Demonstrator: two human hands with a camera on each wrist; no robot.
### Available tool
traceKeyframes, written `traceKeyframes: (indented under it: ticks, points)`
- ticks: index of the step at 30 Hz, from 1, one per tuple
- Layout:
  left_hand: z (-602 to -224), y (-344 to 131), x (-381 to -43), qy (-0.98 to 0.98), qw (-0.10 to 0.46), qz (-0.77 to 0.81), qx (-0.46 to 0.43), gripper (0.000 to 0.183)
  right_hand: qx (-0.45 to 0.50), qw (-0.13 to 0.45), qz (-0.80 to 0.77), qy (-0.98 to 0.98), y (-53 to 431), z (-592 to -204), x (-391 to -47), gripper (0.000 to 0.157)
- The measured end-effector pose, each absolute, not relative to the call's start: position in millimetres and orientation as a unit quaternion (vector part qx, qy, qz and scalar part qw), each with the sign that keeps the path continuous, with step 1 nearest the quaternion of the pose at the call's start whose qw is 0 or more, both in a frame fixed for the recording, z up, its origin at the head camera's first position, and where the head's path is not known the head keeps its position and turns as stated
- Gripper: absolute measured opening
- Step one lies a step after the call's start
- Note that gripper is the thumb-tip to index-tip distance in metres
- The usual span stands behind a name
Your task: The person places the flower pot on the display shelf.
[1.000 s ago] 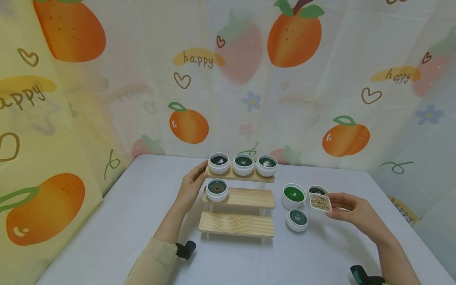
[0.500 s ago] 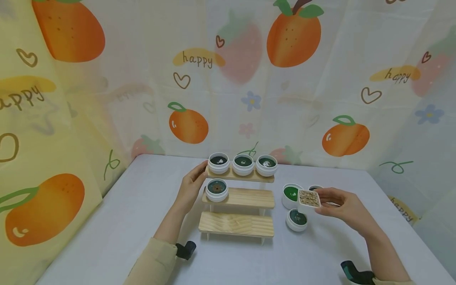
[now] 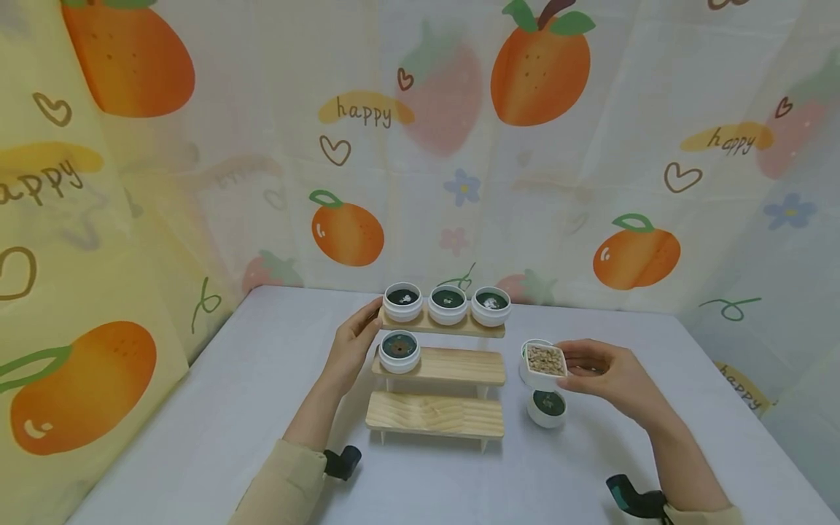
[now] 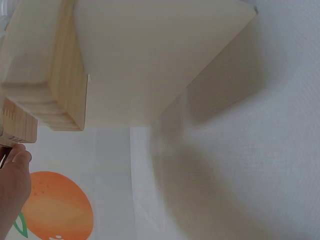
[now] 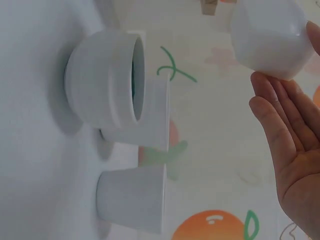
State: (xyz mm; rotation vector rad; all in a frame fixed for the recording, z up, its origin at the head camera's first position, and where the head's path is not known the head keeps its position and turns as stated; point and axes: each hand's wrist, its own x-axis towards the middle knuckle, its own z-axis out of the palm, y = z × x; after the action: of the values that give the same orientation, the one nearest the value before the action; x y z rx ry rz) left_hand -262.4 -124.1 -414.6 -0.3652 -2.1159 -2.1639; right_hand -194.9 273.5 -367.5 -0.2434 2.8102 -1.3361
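Observation:
My left hand [image 3: 351, 350] grips the left end of the top board of a three-tier wooden stand [image 3: 466, 366]; in the left wrist view its fingertips [image 4: 19, 155] meet a board's edge. Between thumb and fingers, my right hand [image 3: 600, 372] pinches a small white square pot [image 3: 543, 380] filled with beige gravel. The right wrist view shows that pot [image 5: 272, 37] raised well off the table. Below it are a round white pot [image 3: 547, 418] with dark green contents and a white cup [image 3: 523, 373], largely covered by the held pot.
Three white round pots [image 3: 448, 315] line the top board, and one [image 3: 399, 364] sits at the middle board's left end. The lowest board [image 3: 436, 414] is bare. Two tapered white cups, one nearer [image 5: 131, 200], show in the right wrist view. A fruit-print cloth [image 3: 262, 146] hangs behind.
My right hand has carried the gravel pot leftward, from near the rear dark-filled cup to over the green-filled cup. The left hand and the stand keep their places.

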Motion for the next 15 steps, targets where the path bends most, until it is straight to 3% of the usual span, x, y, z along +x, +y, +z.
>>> traceKeyframes:
  ticks: [15]
  points:
    - [-410, -122, -263, -0.695, 0.021, -0.713, -0.089, 0.048, -0.113, 0.014, -0.472, 0.874, 248, -369, -200, 0.058]
